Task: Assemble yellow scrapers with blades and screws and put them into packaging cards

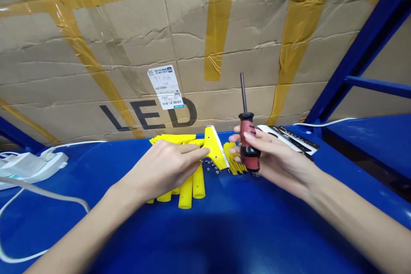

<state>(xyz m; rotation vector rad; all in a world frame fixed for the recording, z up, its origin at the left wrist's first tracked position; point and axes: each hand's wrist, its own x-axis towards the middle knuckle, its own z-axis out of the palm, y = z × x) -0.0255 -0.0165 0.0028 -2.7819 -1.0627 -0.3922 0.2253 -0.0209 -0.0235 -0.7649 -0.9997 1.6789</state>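
My left hand [170, 165] pinches a yellow scraper [213, 147] near its head, which has a metal blade along the right edge and small holes in its face. In my right hand [279, 154] is a screwdriver [247, 130] with a red and black handle, its dark shaft pointing up. Small screws and nuts [212, 166] lie on the blue surface between the hands. Below and behind my left hand are several yellow tubular handles [185, 192]. Smaller yellow pieces [233, 160] lie in a row beside the screwdriver, partly hidden by it.
A large taped cardboard box [192, 43] with LED print stands behind the blue surface [199, 239]. At the left sits a white power strip [48, 167] with cables. Black and white flat strips [292, 139] lie at the right, near a blue metal frame [356, 51].
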